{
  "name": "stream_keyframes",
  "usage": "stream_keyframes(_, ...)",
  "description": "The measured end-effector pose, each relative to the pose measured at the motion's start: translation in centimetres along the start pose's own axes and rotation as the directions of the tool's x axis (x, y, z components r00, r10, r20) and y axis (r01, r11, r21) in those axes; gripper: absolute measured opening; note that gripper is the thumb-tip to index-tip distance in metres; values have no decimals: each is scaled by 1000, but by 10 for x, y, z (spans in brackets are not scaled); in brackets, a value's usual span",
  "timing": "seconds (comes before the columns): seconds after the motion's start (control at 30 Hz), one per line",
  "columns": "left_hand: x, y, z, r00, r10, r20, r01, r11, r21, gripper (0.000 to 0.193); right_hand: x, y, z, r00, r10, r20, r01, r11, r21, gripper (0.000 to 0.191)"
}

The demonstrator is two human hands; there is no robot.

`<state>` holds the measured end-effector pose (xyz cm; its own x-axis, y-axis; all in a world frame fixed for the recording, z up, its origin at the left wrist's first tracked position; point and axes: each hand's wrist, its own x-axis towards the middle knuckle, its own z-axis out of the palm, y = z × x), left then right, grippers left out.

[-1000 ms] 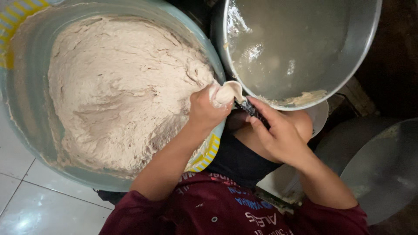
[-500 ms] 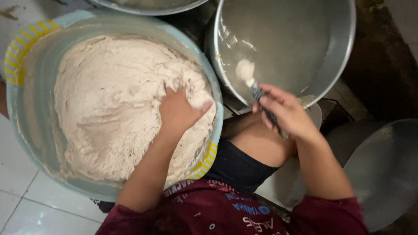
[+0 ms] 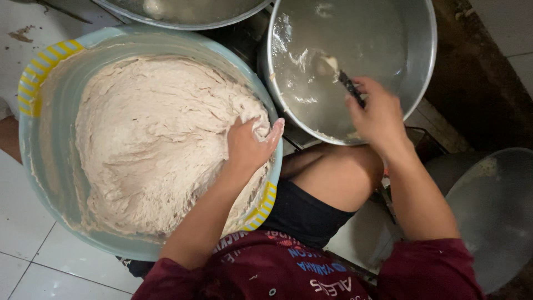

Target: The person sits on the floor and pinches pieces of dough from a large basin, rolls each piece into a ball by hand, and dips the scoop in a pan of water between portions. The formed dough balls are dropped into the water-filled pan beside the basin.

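Dough point(image 3: 161, 144) in the blue tub point(image 3: 33, 166) is pressed by the open left hand point(image 3: 247, 145); beside the tub, a spoon point(image 3: 341, 78) is gripped tight by the right hand point(image 3: 377, 114) so its lump is dropped into the pot point(image 3: 422, 50).

Glossy white floor tiles point(image 3: 22, 255) with thin grey grout lines are showing at lower left, reflecting soft indoor light. A brown smear point(image 3: 22, 34) is lying on the tiles at upper left. A dark, grimy strip of floor point(image 3: 472, 94) is running along a pale wall point(image 3: 508, 39) at upper right.
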<state>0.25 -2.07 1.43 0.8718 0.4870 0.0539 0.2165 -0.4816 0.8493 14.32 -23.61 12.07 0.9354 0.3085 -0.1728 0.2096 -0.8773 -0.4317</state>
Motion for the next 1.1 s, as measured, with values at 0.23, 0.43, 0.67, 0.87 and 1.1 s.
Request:
stream_keyframes(0.23,4,5,8,980,144,-139,-167,970,-176,26,-39,-12,-1,952,132,275,-265,806,530,28)
stream_keyframes(0.43,-1,5,10,992,102,-68,-119,935,-333,26,-68,-30,22,925,-127,357,-43,902,430,38)
stream_keyframes(0.67,8,11,10,985,-97,143,98,995,-4,28,-67,-37,24,828,-166,535,-264,726,634,36)
stream_keyframes(0.87,8,4,3,997,-80,0,78,969,232,51,-47,-18,2,945,-87,316,-58,905,422,37)
stream_keyframes(1.1,1,1,9,999,4,-35,-10,988,-152,27,-32,-20,-5,984,58,167,-92,975,204,36)
